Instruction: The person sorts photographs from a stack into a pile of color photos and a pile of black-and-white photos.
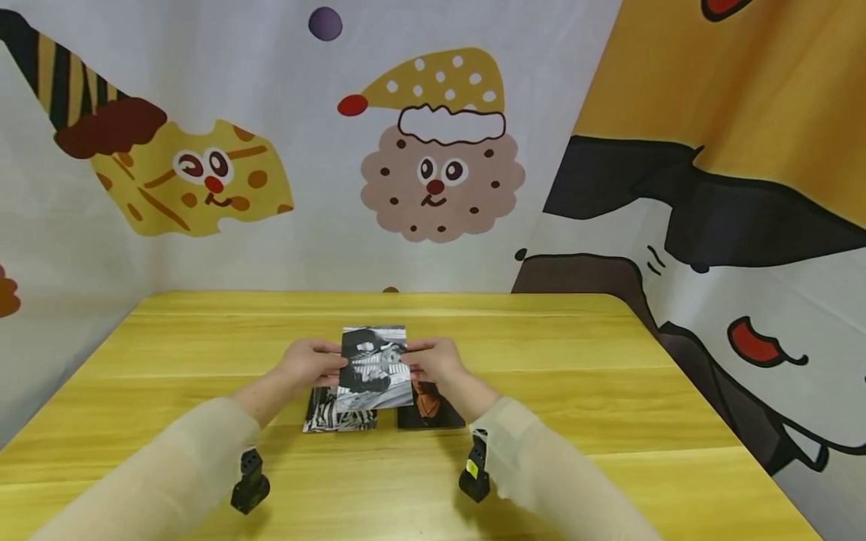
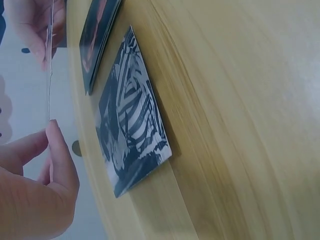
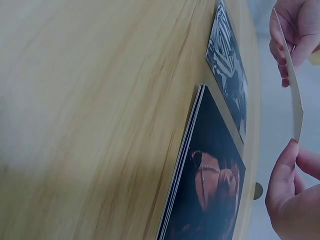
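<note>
Head view: holds a black-and-white photo card (image 1: 373, 368) up off the wooden table (image 1: 365, 481), between two hands, with its printed face toward the head camera. Grasps the card's left edge with the left hand (image 1: 310, 364), pressing the thumb on the printed face and setting other fingers behind or along the edge. Grips the opposite edge in the same way with the right hand (image 1: 436, 361). Leaves no more than the card's thickness between thumb and fingertips on either side. Cannot tell exactly how the fingers behind the card lie.

Left wrist view: shows the card almost edge-on, as a thin line, pinched by the left hand at the near end and by the right hand farther off. Right wrist view: shows the same card as a narrow pale strip, held at both ends, well clear of the wood.

Lower down, lying on the table: to the left a striped print (image 1: 331, 413), to the right a dark stack (image 1: 433, 406) of several thin layers, with an orange shape on top. Set apart by a narrow strip of wood and touched by neither hand. Partly covered, from the head camera, by the raised card.
</note>
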Available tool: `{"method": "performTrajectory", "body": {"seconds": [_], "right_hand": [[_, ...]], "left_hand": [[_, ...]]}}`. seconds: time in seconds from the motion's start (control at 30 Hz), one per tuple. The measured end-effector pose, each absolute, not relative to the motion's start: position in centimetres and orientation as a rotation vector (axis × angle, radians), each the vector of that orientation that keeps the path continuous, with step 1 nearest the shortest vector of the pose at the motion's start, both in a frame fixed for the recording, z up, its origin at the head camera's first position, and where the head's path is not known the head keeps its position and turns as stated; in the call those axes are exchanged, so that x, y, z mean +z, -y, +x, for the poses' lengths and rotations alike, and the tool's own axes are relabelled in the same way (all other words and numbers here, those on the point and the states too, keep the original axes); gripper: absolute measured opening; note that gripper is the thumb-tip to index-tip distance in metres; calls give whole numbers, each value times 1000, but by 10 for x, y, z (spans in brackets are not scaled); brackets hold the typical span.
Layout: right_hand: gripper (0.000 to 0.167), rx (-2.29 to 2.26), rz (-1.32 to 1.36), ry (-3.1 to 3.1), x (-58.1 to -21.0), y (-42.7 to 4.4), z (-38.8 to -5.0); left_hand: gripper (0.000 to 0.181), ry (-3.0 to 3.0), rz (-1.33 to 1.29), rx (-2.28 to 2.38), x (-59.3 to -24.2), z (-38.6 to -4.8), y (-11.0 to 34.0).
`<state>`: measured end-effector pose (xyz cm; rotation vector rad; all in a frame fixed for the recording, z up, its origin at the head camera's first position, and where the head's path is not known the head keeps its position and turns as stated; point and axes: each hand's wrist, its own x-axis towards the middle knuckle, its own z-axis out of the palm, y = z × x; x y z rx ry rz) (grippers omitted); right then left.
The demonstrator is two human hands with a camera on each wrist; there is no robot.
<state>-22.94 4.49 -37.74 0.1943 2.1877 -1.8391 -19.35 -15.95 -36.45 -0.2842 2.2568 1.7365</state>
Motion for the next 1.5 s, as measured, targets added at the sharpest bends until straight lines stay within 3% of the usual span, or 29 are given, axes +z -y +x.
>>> {"method": "performTrajectory", "body": {"seconds": [1.5], "right_hand": [[29,-1731,207,-2150,-397,-14,-227]], "left_hand": [[40,-2384,-452,1630,-387,-191,181]]}}
